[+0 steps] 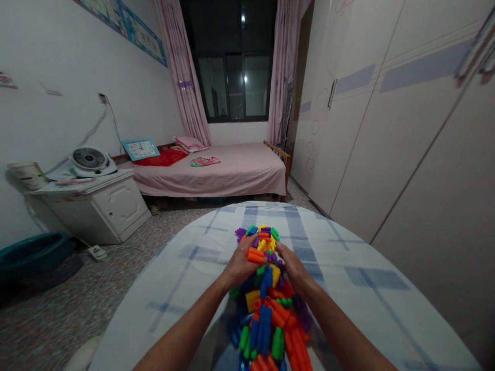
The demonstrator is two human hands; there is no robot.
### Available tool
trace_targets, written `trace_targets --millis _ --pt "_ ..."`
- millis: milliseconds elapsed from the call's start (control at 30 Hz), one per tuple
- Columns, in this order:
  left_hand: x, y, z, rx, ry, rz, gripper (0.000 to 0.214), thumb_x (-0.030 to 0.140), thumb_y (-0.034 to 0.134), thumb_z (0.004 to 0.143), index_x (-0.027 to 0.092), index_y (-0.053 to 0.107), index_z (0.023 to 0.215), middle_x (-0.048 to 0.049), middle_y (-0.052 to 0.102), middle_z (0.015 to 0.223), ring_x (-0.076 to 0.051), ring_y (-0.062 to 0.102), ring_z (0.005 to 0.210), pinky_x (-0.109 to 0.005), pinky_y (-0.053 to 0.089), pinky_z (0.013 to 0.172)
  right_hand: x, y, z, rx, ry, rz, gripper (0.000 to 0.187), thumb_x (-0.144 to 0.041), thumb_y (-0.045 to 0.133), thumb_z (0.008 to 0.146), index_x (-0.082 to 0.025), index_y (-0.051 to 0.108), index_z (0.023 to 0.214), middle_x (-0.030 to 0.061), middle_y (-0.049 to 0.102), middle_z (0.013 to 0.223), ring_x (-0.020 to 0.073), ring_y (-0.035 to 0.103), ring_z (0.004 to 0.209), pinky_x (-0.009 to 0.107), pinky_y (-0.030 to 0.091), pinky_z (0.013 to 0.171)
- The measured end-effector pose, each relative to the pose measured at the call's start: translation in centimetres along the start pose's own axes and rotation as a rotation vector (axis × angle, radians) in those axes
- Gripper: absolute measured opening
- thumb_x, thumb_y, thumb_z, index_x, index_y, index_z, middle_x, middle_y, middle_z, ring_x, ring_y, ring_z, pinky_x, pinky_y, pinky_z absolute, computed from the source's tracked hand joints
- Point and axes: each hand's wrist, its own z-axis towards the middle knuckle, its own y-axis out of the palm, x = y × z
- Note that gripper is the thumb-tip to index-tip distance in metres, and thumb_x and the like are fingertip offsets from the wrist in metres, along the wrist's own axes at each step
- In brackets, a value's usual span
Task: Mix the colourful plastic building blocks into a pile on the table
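A long heap of colourful plastic building pieces (pixel 270 314) in orange, blue, green, yellow and purple runs down the middle of a surface covered with a blue-checked white cloth (pixel 348 268). My left hand (pixel 238 265) presses against the left side of the heap near its far end, fingers curled on an orange piece (pixel 256 255). My right hand (pixel 291 263) rests against the heap's right side, opposite the left. Both hands cup the pile between them. Whether either hand grips a piece firmly is unclear.
A pink bed (pixel 224 172) stands under a dark window at the back. On the left a white cabinet (pixel 96 206) carries a small fan (pixel 91 161), with a power strip (pixel 96 252) on the floor. White wardrobe doors (pixel 386 129) line the right wall.
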Motion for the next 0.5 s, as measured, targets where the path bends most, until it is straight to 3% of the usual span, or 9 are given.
trace_targets --millis 100,233,367,500 --pt "-2.1 -2.1 1.5 0.03 0.012 0.093 0.056 0.025 0.065 0.067 0.019 0.054 0.121 -0.0081 0.056 0.121 -0.024 0.052 0.112 -0.038 0.04 0.1 1.2 -2.4 2.2 0.032 -0.057 -0.192 0.052 -0.056 0.035 0.082 -0.021 0.062 0.11 0.0086 0.061 0.118 0.0244 0.052 0.114 0.043 0.037 0.101" --pt "-7.1 -3.6 4.2 0.098 -0.144 0.193 0.043 0.027 0.057 0.071 0.017 0.06 0.112 -0.0094 0.057 0.123 -0.024 0.048 0.119 -0.04 0.034 0.105 4.0 -4.1 5.9 0.004 -0.146 -0.278 0.042 -0.047 0.044 0.079 -0.021 0.063 0.105 0.0099 0.059 0.122 0.0259 0.047 0.119 0.046 0.031 0.105" --pt "-10.9 -3.1 6.3 0.083 -0.203 0.207 0.04 0.031 0.052 0.075 0.017 0.061 0.112 -0.0094 0.058 0.123 -0.025 0.047 0.121 -0.043 0.032 0.105 5.8 -2.8 8.8 -0.095 -0.279 -0.432 0.033 -0.036 0.048 0.076 -0.021 0.065 0.1 0.0105 0.057 0.125 0.0271 0.044 0.122 0.05 0.026 0.106" --pt "-11.6 -1.3 8.1 0.012 -0.164 0.141 0.044 0.032 0.051 0.075 0.016 0.06 0.115 -0.008 0.059 0.123 -0.023 0.051 0.117 -0.036 0.035 0.103 5.2 -0.5 10.4 -0.178 -0.284 -0.394 0.032 -0.033 0.05 0.076 -0.022 0.065 0.101 0.0073 0.057 0.125 0.0236 0.047 0.119 0.044 0.029 0.105"
